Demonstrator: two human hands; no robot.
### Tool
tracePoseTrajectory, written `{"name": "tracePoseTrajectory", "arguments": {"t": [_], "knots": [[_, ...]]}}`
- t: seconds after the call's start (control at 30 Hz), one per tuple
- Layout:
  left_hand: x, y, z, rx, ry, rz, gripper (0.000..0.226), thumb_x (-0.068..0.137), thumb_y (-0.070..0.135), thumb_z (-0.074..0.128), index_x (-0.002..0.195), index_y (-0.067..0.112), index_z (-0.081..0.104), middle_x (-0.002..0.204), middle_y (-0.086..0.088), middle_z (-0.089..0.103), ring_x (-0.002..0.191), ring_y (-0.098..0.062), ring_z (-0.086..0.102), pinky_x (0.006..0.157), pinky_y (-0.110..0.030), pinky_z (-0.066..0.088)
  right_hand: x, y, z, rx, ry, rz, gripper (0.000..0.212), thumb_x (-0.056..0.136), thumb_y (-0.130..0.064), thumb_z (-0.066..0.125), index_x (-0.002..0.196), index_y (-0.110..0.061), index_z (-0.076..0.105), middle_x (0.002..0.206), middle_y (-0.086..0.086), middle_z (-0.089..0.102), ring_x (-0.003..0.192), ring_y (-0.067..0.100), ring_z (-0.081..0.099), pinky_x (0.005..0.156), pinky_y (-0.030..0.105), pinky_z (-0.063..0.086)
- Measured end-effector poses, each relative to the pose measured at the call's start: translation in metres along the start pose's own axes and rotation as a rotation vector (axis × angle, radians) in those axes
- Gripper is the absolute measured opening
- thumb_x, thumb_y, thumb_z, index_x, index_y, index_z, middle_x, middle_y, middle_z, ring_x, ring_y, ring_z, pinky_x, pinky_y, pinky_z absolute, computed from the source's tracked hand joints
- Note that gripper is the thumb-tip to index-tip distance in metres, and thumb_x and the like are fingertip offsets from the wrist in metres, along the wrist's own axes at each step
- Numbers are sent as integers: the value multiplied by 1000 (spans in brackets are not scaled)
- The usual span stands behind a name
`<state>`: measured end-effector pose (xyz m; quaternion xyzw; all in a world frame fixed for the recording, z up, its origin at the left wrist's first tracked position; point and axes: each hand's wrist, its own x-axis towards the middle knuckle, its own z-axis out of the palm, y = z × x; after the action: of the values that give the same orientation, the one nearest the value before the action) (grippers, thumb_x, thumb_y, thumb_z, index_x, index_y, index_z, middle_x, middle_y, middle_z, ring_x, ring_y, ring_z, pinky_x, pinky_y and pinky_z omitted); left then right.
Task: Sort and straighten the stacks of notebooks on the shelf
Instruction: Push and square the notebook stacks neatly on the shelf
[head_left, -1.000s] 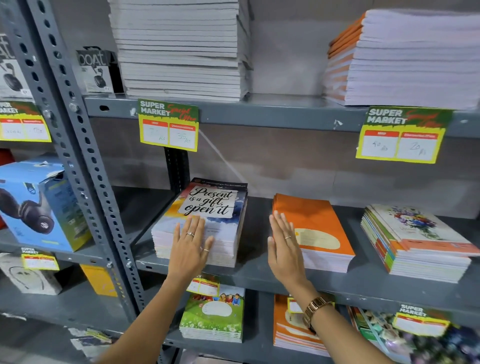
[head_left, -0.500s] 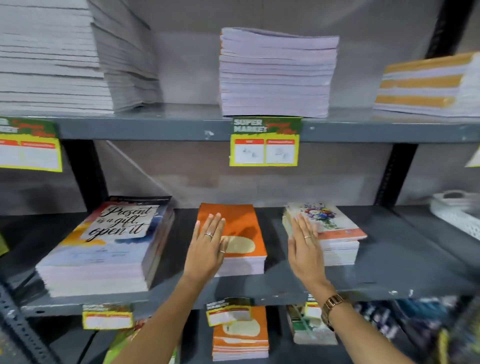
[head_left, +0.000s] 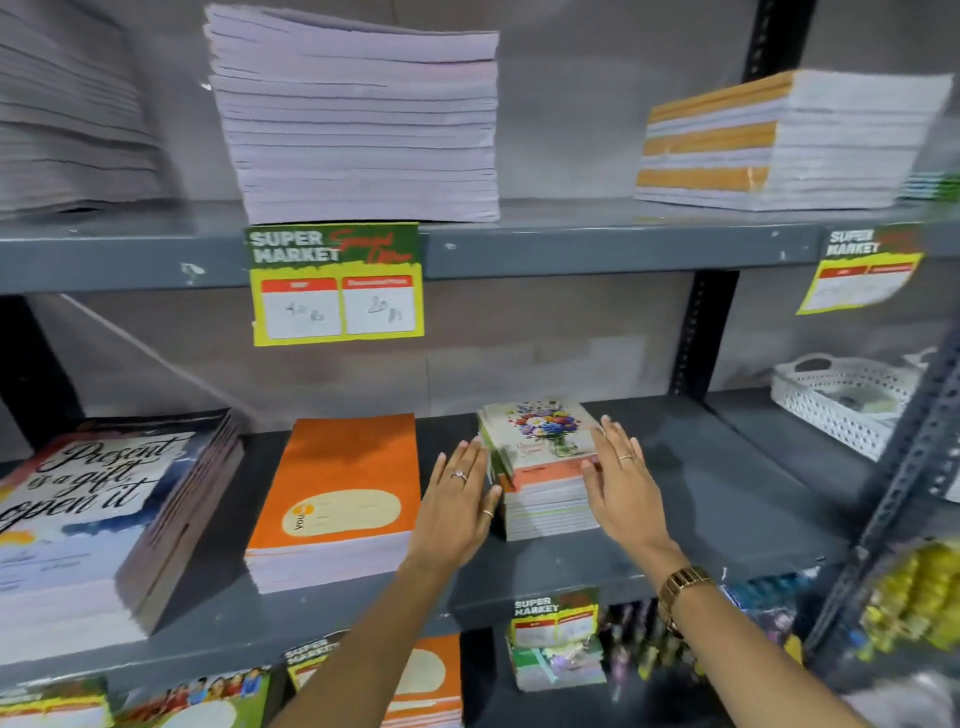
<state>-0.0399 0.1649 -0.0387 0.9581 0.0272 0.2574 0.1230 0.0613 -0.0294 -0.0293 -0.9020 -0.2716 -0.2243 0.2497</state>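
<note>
On the middle grey shelf (head_left: 691, 525) stands a small stack of flower-cover notebooks (head_left: 545, 457). My left hand (head_left: 460, 506) lies flat against its left side, fingers extended. My right hand (head_left: 621, 480) is flat at its right side, fingers apart; both hands flank the stack without gripping it. To the left sit an orange-cover stack (head_left: 337, 499) and a larger stack with the "Present is a gift, open it" cover (head_left: 98, 514). The upper shelf holds a tall white stack (head_left: 358, 119) and an orange-striped stack (head_left: 779, 140).
A white plastic basket (head_left: 847, 400) stands at the right on the neighbouring shelf. Yellow price tags (head_left: 335, 286) hang from the upper shelf edge. A dark upright post (head_left: 701, 332) rises behind the shelf. The lower shelf holds more notebook stacks (head_left: 556, 654).
Both hands have shifted rightward along the shelf: from the lettered and orange stacks, then the orange and flower stacks, to either side of the flower stack. The view has panned right too.
</note>
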Motion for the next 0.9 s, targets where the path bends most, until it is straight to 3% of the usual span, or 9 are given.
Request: {"name": "tracePoseTrajectory", "arguments": {"t": [0.17,0.3,0.47,0.67,0.9], "knots": [[16,18,25,-35,-46,-11,53,98,37,26,145,16,15,156,-6,20,145,-19,12,115,-29,-6,8,36,-3,58,-99,89,50,96,-28,42,141,-9,33,155,6,23,143,21,17,112,41,31],[16,24,34,-90,-89,-33,57,96,44,20,146,18,9,157,-4,14,145,-16,9,115,-28,-7,7,51,-2,104,-203,105,53,95,-36,43,143,-16,30,155,3,22,137,24,31,103,44,41],[16,28,38,-125,-136,-52,56,97,43,25,146,24,4,158,0,7,145,-15,4,114,-27,-6,7,53,3,198,-187,125,53,92,-32,51,140,-17,35,151,5,31,131,26,41,104,41,40],[14,28,34,-180,-201,-154,57,94,48,27,145,31,5,158,6,8,145,-24,5,114,-46,20,3,48,6,248,-159,115,51,89,-24,56,137,-14,41,148,5,38,123,23,49,99,37,44],[17,31,32,-143,-238,-158,55,98,34,32,145,23,7,158,1,12,145,-30,5,110,-47,32,5,42,6,333,-139,189,49,87,-8,57,134,-11,45,145,9,42,123,24,47,98,31,40]]}}
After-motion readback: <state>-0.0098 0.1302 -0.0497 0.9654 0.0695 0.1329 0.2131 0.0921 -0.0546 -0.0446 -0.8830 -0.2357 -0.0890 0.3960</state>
